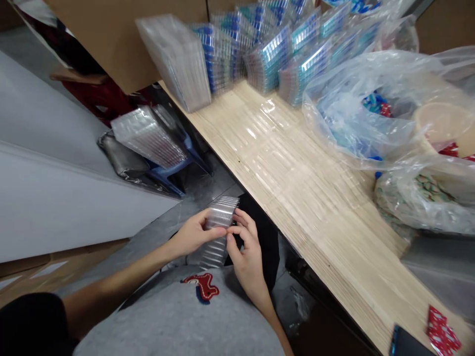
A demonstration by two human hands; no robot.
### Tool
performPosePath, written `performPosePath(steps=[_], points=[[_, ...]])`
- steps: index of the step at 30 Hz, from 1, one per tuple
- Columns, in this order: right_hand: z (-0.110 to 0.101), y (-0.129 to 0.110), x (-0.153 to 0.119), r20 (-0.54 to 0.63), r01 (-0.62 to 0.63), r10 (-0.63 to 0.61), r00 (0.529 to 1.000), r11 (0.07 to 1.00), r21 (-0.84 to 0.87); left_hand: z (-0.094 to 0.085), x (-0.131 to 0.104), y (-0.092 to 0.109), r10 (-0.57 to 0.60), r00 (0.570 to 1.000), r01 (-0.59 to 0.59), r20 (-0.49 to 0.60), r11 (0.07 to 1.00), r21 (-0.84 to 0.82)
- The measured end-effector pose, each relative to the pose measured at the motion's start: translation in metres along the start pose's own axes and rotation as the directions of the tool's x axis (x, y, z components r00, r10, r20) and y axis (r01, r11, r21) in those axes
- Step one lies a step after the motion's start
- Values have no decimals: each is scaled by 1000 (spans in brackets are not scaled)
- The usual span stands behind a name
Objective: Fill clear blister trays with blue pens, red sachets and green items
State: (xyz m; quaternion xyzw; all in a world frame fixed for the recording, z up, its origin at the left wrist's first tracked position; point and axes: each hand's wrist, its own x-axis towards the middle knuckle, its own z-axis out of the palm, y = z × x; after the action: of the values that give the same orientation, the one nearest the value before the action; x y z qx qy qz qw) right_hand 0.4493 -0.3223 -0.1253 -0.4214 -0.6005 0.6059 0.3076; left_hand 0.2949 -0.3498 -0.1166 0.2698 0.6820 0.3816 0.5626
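A stack of clear ribbed plastic trays (222, 210) is held over my lap, beside the table edge. My left hand (195, 233) grips its left side, with the thumb across the front and the other fingers partly hidden behind. At the right side, my right hand (247, 247) has its fingers curled against the stack's edge. Its thumb and forefinger pinch close to the left thumb tip. Flat on the wooden table (334, 262) lie clear plastic trays (282, 148), hard to tell from the wood beneath.
Stacks of trays with blue and teal contents (267, 64) stand at the table's back, beside a tall clear stack (181, 69). Plastic bags (356, 113) and a beige tub (441, 121) occupy the right. More trays (148, 136) rest on a blue stool (174, 170). A phone (408, 343) lies at the near corner.
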Motion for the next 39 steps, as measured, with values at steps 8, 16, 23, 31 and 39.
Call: performPosePath(steps=[8,16,23,31,39], points=[[-15,-2,1,159,-30,2,987,985,171,-2,-7,9,31,998,-28,48,997,-78],[-24,-60,9,159,198,-194,968,980,-10,-14,-23,45,365,926,-369,98,929,23],[-26,-65,9,215,324,-267,939,897,-299,-17,-23,44,388,916,-399,101,903,157],[15,-15,10,81,185,-167,983,915,-360,-10,-8,-5,93,993,-74,-76,973,218],[50,37,9,-197,142,-187,962,965,-222,-3,-4,-23,-8,978,59,-208,968,242]])
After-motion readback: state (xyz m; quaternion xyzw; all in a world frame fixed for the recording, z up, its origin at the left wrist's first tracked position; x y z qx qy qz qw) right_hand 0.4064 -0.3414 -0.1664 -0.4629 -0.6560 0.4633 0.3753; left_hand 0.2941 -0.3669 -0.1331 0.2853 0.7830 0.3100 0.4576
